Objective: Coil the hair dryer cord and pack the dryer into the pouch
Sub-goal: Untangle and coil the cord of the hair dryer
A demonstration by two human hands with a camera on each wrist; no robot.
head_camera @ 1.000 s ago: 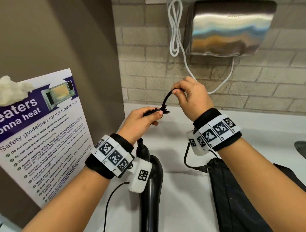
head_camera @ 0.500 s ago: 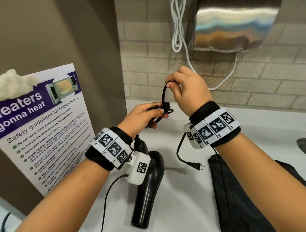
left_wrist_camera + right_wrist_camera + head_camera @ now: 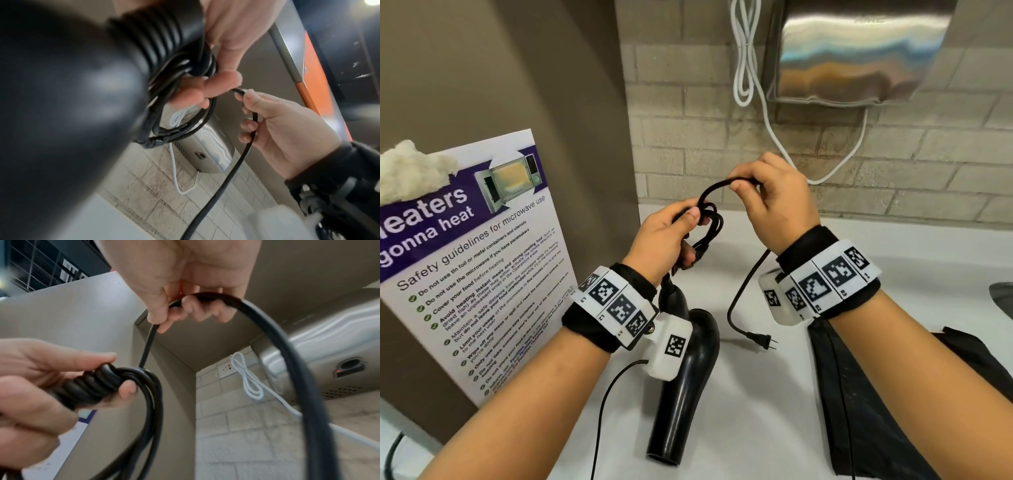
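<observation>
Left hand point(image 3: 666, 236) grips the coiled cord point(image 3: 710, 222) at the dryer point(image 3: 681, 383) handle; right hand point(image 3: 774, 202) pinches a loose loop; pouch point(image 3: 866, 394) lies on the desk point(image 3: 756, 411).

My left hand point(image 3: 664, 240) is raised in front of me, fingers and thumb curled tight round the bundle, thumb pressed on top. My right hand point(image 3: 774, 202) sits a touch higher, just beside it, knuckles up, thumb and forefinger pinching. Both wrists banded, forearms angled inward.
</observation>
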